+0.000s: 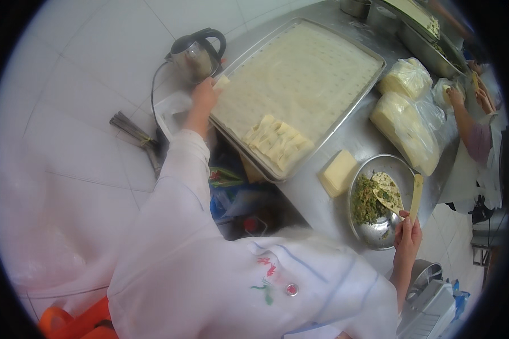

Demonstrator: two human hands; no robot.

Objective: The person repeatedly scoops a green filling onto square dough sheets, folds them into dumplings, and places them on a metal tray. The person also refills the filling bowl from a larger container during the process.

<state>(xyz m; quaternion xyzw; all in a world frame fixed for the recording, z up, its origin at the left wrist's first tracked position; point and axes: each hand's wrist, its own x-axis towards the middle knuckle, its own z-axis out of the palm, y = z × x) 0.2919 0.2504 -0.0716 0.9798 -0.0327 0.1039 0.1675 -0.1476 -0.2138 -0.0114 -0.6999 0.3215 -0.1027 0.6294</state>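
My left hand reaches to the left edge of a large metal tray, its fingers closed on a small pale folded dough piece. Several similar folded dough pieces lie in rows at the tray's near end. At the lower right, my right hand is closed round a flat wooden stick beside a metal bowl. Green, chopped filling sits in the bowl, and a pale paddle smeared with filling leans there, its handle running toward the same hand.
A stack of dough wrappers lies between tray and bowl. Bagged dough rests behind the bowl. An electric kettle stands beyond my left hand. At the far right, a co-worker's hand works near metal pans.
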